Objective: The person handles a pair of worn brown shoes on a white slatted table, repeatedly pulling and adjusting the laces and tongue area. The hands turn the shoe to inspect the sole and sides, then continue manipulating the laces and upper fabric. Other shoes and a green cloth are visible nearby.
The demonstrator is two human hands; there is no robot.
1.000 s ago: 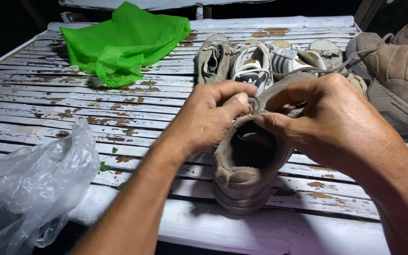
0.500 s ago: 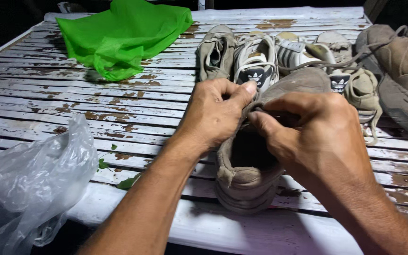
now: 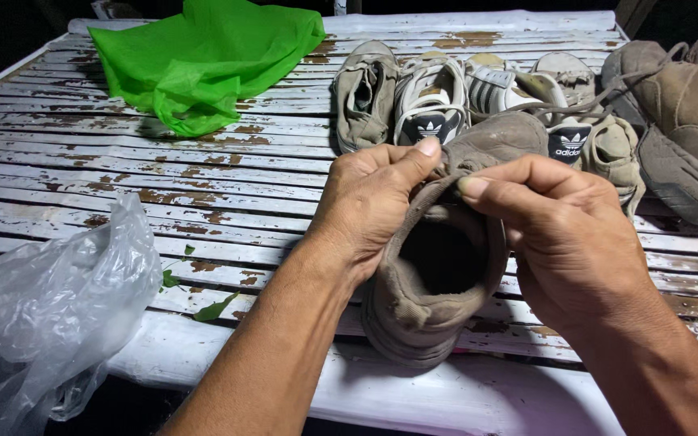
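Note:
A worn tan shoe [image 3: 430, 315] stands heel-toward-me on the white slatted table [image 3: 82, 178], near its front edge. My left hand [image 3: 373, 202] grips the shoe's left collar, thumb pressed at the top by the tongue. On the other side my right hand [image 3: 567, 234] pinches the right edge of the opening near the lace holes. Both hands hold the mouth of the shoe apart, so its dark inside shows. A lace [image 3: 607, 93] runs from the shoe's front toward the far right.
A row of several worn sneakers [image 3: 430, 101] lies behind the shoe. Brown boots [image 3: 688, 113] sit at the right edge. A green bag [image 3: 203, 56] lies at the back left, and a clear plastic bag [image 3: 42, 315] hangs over the front left corner.
The view has drawn closer to the shoe. My hands have spread its opening wider, and my left thumb has shifted up to the tongue.

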